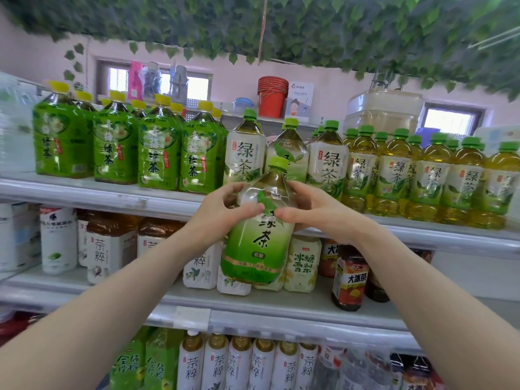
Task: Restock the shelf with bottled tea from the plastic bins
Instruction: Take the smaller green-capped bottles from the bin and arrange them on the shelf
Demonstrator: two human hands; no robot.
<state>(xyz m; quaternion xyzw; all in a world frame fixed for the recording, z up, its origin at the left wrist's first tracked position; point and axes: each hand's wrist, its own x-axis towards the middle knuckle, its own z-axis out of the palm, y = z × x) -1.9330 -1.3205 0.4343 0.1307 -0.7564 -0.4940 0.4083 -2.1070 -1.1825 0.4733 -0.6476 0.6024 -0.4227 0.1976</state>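
A large green tea bottle [259, 237] with a light green cap and a green-white label hangs upright in front of the shelves. My left hand [225, 212] grips its shoulder from the left, and my right hand [312, 209] grips it from the right, thumbs on the front. Its cap is level with the top shelf [112, 192]. Right behind it on that shelf stand matching green tea bottles [247, 153], one of them turned sideways [289, 153]. No plastic bin is in view.
The top shelf holds dark green tea bottles [112, 142] at left and smaller yellow-green tea bottles [427, 175] at right. The middle shelf [253, 305] carries white and brown tea bottles and an iced tea bottle [350, 280]. More bottles [242, 364] fill the lowest shelf.
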